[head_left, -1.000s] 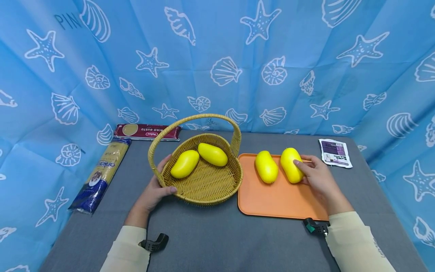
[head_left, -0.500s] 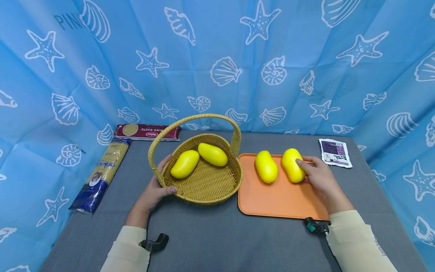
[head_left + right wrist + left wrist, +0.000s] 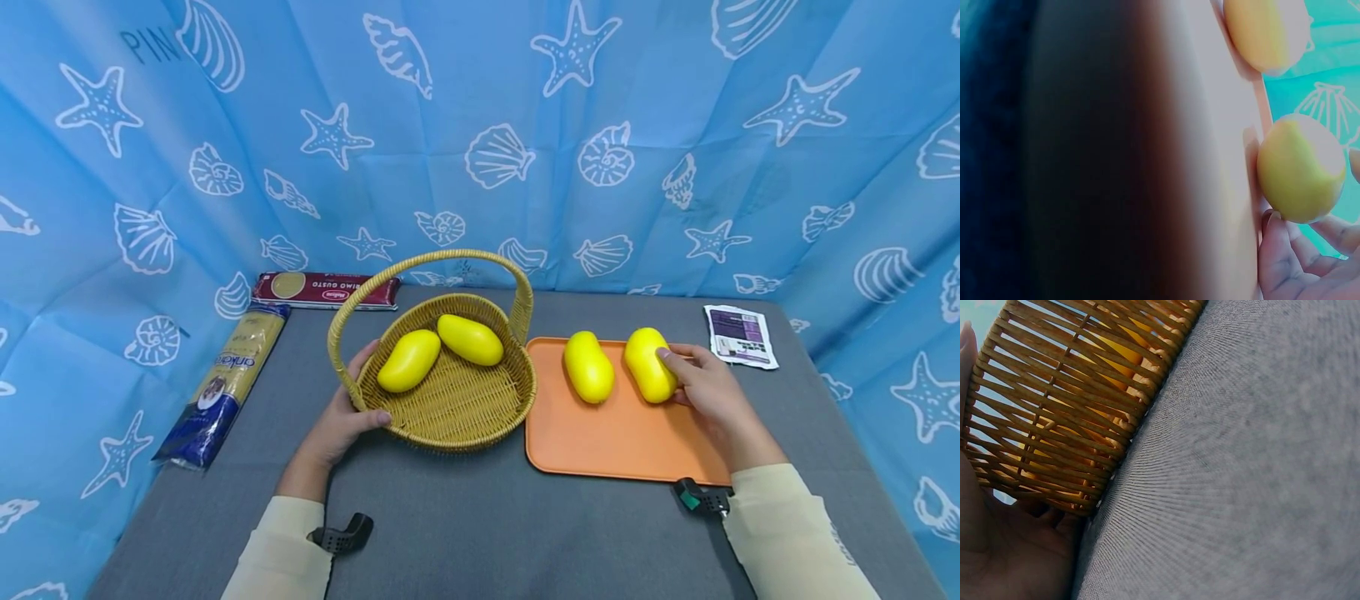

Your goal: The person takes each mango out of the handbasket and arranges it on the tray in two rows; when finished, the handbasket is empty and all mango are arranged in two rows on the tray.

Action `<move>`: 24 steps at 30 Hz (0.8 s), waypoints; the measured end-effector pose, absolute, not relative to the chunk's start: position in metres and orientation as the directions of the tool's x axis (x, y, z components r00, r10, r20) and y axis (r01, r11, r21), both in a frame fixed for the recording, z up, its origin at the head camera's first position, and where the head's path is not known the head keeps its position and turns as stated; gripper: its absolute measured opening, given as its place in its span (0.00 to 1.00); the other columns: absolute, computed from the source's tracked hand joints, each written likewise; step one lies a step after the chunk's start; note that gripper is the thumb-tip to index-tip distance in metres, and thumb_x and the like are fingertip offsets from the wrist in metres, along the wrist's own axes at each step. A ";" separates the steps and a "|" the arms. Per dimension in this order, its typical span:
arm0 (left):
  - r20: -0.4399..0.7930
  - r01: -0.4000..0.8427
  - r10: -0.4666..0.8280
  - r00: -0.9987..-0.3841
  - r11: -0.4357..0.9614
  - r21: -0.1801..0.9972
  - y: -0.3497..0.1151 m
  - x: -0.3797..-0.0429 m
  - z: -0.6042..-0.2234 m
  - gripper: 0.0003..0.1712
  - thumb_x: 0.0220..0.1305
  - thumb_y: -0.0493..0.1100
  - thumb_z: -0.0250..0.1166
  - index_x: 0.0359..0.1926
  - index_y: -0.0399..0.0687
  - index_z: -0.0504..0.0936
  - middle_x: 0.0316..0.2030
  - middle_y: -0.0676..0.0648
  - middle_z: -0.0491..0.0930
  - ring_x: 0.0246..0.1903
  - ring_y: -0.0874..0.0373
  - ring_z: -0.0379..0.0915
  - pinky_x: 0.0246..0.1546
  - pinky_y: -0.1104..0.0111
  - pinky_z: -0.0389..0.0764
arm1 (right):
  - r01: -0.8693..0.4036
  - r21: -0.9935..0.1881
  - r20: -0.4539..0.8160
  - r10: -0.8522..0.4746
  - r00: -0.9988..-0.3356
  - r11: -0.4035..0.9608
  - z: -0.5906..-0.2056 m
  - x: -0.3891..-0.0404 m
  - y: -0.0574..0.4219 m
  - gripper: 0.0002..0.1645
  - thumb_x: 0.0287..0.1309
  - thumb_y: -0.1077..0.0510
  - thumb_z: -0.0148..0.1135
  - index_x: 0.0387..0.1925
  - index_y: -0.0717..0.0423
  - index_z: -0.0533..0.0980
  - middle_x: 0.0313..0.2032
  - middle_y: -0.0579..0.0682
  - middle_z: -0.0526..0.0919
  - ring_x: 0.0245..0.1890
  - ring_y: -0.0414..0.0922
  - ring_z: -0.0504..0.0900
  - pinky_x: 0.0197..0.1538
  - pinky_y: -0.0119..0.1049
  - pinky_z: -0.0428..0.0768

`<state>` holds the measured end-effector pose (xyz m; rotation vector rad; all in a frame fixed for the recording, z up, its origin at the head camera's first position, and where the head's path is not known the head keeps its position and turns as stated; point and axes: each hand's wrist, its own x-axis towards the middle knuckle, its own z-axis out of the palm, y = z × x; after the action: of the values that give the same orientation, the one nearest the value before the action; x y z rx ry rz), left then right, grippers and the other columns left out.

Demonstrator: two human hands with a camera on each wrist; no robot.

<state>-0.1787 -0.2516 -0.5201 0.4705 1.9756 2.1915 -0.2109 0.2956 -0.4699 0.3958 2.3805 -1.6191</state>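
Note:
My left hand (image 3: 341, 421) grips the left side of a woven basket (image 3: 450, 412), thumb over its rim and the other fingers behind. Two yellow mangoes lie inside: one mango (image 3: 408, 361) at the left, another mango (image 3: 470, 340) at the back. On an orange tray (image 3: 592, 450) to the right are two more. My right hand (image 3: 708, 383) holds the right-hand mango (image 3: 649, 365) by its right side, thumb on top. Seen from the right wrist, fingertips (image 3: 1274, 234) touch the underside of that mango (image 3: 1300, 169), close to the tray. The other tray mango (image 3: 588, 367) lies just left of it.
A blue and gold pasta packet (image 3: 225, 383) lies on the far left of the grey tabletop (image 3: 517, 533). Behind it is a dark red packet (image 3: 326, 291). A white and purple sachet (image 3: 740, 337) lies beyond the right hand. The basket's tall handle (image 3: 442, 257) arches above it.
My right hand and the mango in it have shifted slightly to the right on the tray. My left hand and the basket stay in place.

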 end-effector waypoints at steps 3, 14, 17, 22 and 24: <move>0.126 0.092 0.317 -0.940 -0.121 0.988 -0.251 -0.179 -0.520 0.63 0.67 0.34 0.78 0.90 0.57 0.47 0.85 0.42 0.50 0.77 0.46 0.56 0.70 0.66 0.68 | 0.352 -0.865 -0.345 0.087 -0.935 0.356 -0.469 -0.211 0.295 0.51 0.81 0.35 0.55 0.85 0.66 0.53 0.68 0.69 0.67 0.53 0.56 0.73 0.45 0.33 0.82; 0.125 0.087 0.325 -0.937 -0.130 0.988 -0.251 -0.179 -0.520 0.62 0.68 0.33 0.76 0.90 0.58 0.47 0.85 0.42 0.49 0.76 0.46 0.58 0.70 0.65 0.69 | 0.347 -0.861 -0.349 0.065 -0.935 0.371 -0.468 -0.209 0.296 0.52 0.81 0.36 0.56 0.85 0.66 0.51 0.68 0.70 0.66 0.55 0.57 0.73 0.46 0.35 0.82; 0.130 0.088 0.330 -0.935 -0.138 0.987 -0.252 -0.179 -0.521 0.61 0.69 0.32 0.75 0.90 0.58 0.47 0.86 0.41 0.48 0.76 0.46 0.58 0.70 0.65 0.69 | 0.344 -0.859 -0.346 0.065 -0.936 0.380 -0.467 -0.208 0.297 0.52 0.81 0.36 0.56 0.85 0.66 0.52 0.67 0.70 0.67 0.53 0.56 0.73 0.45 0.34 0.82; 0.133 0.086 0.336 -0.932 -0.150 0.985 -0.251 -0.178 -0.521 0.61 0.69 0.30 0.74 0.90 0.58 0.47 0.86 0.41 0.48 0.75 0.46 0.59 0.69 0.63 0.71 | 0.341 -0.856 -0.345 0.062 -0.937 0.389 -0.467 -0.207 0.298 0.51 0.81 0.37 0.57 0.85 0.66 0.52 0.67 0.69 0.67 0.52 0.56 0.74 0.45 0.34 0.82; 0.134 0.087 0.338 -0.932 -0.150 0.985 -0.251 -0.178 -0.520 0.61 0.69 0.30 0.74 0.90 0.58 0.46 0.86 0.42 0.48 0.76 0.46 0.59 0.70 0.63 0.70 | 0.344 -0.858 -0.348 0.060 -0.936 0.383 -0.467 -0.207 0.298 0.51 0.81 0.36 0.57 0.85 0.65 0.52 0.69 0.69 0.66 0.53 0.56 0.73 0.45 0.34 0.82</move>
<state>-0.1783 -0.2514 -0.5205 0.4904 1.9280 2.2078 -0.2067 0.2979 -0.4668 0.3567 2.3843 -1.5737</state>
